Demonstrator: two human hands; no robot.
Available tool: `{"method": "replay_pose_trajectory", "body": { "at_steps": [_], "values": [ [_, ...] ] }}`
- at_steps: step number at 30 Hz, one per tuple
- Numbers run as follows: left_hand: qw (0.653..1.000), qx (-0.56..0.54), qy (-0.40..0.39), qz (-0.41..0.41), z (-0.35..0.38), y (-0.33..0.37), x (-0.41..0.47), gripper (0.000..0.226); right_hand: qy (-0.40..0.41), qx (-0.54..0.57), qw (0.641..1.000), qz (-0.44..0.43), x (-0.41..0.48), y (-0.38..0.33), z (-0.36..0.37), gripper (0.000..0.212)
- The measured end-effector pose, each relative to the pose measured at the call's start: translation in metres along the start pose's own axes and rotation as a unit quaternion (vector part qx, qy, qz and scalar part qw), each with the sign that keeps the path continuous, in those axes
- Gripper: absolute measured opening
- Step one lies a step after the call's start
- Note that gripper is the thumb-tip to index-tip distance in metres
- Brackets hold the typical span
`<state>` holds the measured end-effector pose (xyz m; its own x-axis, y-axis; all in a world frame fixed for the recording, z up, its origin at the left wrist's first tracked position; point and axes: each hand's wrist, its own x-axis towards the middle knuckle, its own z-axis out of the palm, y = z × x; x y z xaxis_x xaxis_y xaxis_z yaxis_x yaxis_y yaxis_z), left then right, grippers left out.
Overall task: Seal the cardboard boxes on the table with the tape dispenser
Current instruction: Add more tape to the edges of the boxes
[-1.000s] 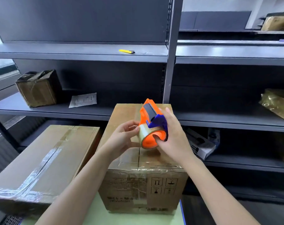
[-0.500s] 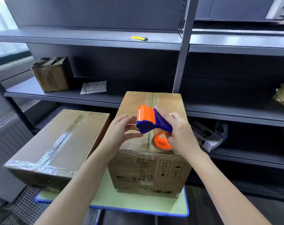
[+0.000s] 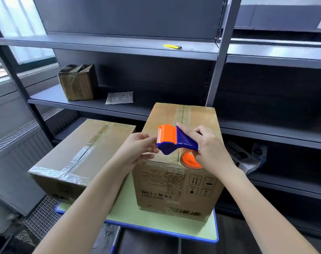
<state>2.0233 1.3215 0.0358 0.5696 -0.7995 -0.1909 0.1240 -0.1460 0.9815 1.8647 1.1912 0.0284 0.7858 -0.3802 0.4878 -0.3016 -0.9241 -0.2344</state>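
Observation:
An orange and blue tape dispenser (image 3: 171, 140) hovers over the near top edge of a tall cardboard box (image 3: 178, 182) on a small green table (image 3: 156, 215). My right hand (image 3: 209, 145) grips its blue handle, with the orange tape roll below my fingers. My left hand (image 3: 139, 149) pinches at the dispenser's front blade end, where the tape leaves it; the tape itself is hard to see. A second, flatter cardboard box (image 3: 79, 158) with tape across its top lies on the table's left side.
Dark metal shelving (image 3: 119, 46) stands right behind the table. On it are a small worn box (image 3: 78, 82), a paper sheet (image 3: 119, 98) and a yellow cutter (image 3: 172, 46). A radiator grille (image 3: 18, 132) runs along the left wall.
The dispenser has tipped from upright to lying forward and has come down to the tall box's near top edge. My view has pulled back and shows more of the table and shelves.

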Motion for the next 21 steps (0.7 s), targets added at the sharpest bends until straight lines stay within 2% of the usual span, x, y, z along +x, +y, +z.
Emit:
{"method": "replay_pose_trajectory", "body": {
  "at_steps": [4, 10, 15, 18, 21],
  "values": [
    [1.000, 0.027, -0.013, -0.005, -0.022, -0.006, -0.007, 0.017, -0.037, -0.040, 0.998, -0.021, -0.001, -0.019, -0.002, 0.075],
    [0.999, 0.036, -0.010, -0.031, -0.054, -0.016, -0.016, 0.018, -0.087, -0.039, 0.994, -0.049, 0.005, -0.042, 0.002, 0.069],
    [0.992, 0.041, 0.121, -0.021, -0.103, -0.021, -0.017, 0.014, -0.114, -0.099, 0.988, 0.010, 0.004, -0.022, -0.015, 0.072],
    [0.995, 0.016, 0.095, -0.032, -0.117, -0.030, -0.011, 0.015, -0.128, -0.136, 0.982, 0.019, 0.003, -0.011, -0.024, 0.069],
    [0.992, 0.014, 0.125, -0.025, -0.103, -0.041, 0.002, 0.010, -0.125, -0.161, 0.979, 0.026, 0.003, -0.016, -0.019, 0.065]
  ]
}}
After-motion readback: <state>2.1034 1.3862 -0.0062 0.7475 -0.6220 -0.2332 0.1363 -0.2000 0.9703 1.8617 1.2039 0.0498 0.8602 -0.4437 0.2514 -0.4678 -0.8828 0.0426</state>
